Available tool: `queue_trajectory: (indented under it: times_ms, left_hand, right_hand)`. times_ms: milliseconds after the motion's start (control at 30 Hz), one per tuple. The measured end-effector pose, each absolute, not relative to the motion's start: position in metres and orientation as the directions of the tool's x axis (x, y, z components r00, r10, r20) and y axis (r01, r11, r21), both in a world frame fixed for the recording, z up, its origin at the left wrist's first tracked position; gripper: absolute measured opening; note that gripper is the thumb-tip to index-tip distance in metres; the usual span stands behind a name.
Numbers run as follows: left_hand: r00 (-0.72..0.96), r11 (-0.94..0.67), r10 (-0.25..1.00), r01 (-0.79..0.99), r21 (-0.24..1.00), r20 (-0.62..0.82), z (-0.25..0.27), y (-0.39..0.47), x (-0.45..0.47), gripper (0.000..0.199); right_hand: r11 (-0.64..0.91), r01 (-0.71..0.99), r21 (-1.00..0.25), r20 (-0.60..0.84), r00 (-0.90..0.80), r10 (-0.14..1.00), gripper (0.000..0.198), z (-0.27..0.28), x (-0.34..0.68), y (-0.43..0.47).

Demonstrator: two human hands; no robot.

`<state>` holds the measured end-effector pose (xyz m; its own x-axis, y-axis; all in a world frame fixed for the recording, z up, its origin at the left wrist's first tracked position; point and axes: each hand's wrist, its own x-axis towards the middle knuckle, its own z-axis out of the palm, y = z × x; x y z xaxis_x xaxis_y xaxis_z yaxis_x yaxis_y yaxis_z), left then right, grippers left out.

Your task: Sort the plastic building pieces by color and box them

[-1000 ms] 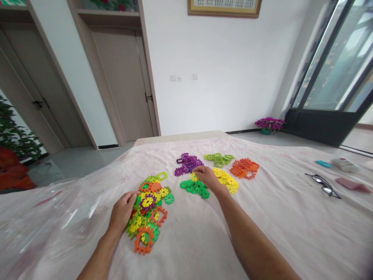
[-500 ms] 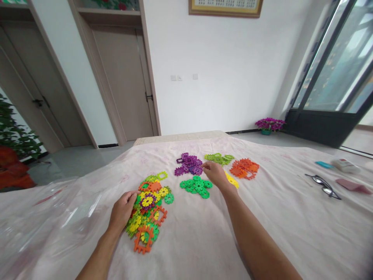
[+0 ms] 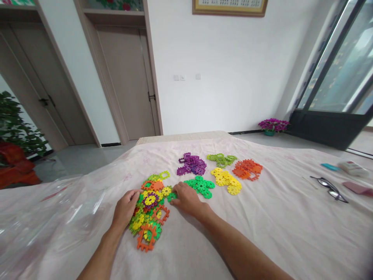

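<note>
A mixed pile of plastic interlocking pieces [image 3: 145,217], yellow, green, orange and purple, lies in front of me. My left hand [image 3: 126,207] rests at its left edge, fingers curled together at the pieces; what they hold, if anything, is hidden. My right hand [image 3: 189,199] is at the right edge, thumb and fingers closing around a green notched disc [image 3: 171,197]. Beyond lie single-colour heaps: green discs [image 3: 201,186], yellow discs [image 3: 225,179], purple squares [image 3: 192,164], lime pieces [image 3: 221,159] and orange squares [image 3: 247,169].
The pieces lie on a pale cloth [image 3: 276,221]. Crumpled clear plastic [image 3: 75,210] lies at the left. To the right are glasses [image 3: 330,188], a pink case [image 3: 357,188], a blue item [image 3: 330,167] and a white packet [image 3: 353,168].
My right hand has moved from beside the purple heap back left to the mixed pile's green disc, uncovering the yellow heap. My left hand stays at the pile.
</note>
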<state>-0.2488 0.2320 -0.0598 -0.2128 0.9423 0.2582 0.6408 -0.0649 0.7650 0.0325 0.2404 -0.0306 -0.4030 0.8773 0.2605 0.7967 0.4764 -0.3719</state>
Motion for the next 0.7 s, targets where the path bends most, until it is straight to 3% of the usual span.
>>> queue_trajectory:
  times_ms: [233, 333, 533, 700]
  left_hand:
    - [-0.203, -0.051, 0.952, 0.63, 0.775, 0.227, -0.062, 0.233, -0.249, 0.043]
    - [-0.203, -0.052, 0.953, 0.626, 0.778, 0.227, -0.064, 0.233, -0.25, 0.043]
    - [-0.209, -0.056, 0.948, 0.63, 0.775, 0.239, -0.063, 0.234, -0.251, 0.043]
    - [-0.215, -0.043, 0.949, 0.639, 0.768, 0.232, -0.059, 0.232, -0.249, 0.042]
  right_hand:
    - [0.461, 0.699, -0.546, 0.277, -0.369, 0.887, 0.013, -0.024, 0.034, 0.243]
    - [0.461, 0.683, -0.567, 0.344, -0.313, 0.885, 0.019, -0.018, 0.042, 0.251]
    - [0.296, 0.806, -0.513, 0.347, -0.121, 0.93, 0.019, -0.004, 0.071, 0.268]
    - [0.286, 0.887, -0.362, 0.498, -0.076, 0.864, 0.015, -0.005, 0.079, 0.27]
